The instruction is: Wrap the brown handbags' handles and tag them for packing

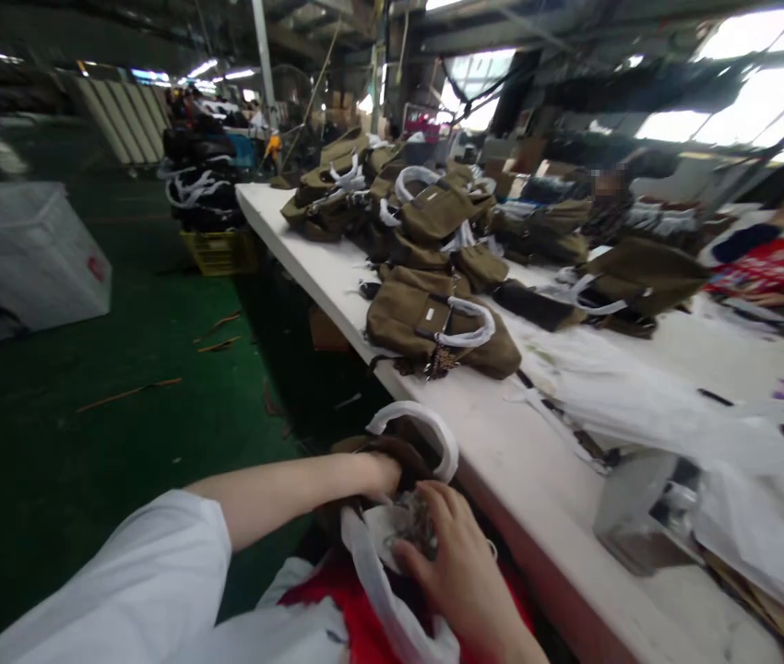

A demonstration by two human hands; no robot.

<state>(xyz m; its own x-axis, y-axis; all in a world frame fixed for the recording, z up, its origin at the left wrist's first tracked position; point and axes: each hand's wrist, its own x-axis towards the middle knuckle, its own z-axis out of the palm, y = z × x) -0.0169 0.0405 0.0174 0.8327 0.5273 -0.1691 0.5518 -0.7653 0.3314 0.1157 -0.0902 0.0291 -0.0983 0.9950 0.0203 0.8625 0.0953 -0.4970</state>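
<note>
A brown handbag (416,454) is at the table's front edge, close to my body, with its mouth facing up. Its two handles are wrapped in white; one handle (448,433) arches toward the table and the other (371,563) hangs toward my red apron. My left hand (382,475) reaches into the bag, its fingers hidden inside. On the bag's right side, my right hand (457,553) curls at the rim, thumb and fingers bent around the edge. Crumpled clear wrapping and a whitish piece (392,526) show in the opening beside my right thumb.
Several olive-brown handbags (412,318) with white-wrapped handles lie on the long white table (495,461). White plastic sheeting (613,387) and a grey metal box (641,516) are on the right. A co-worker (772,258) sits across. A white bin (25,258) and yellow crate (219,254) stand left.
</note>
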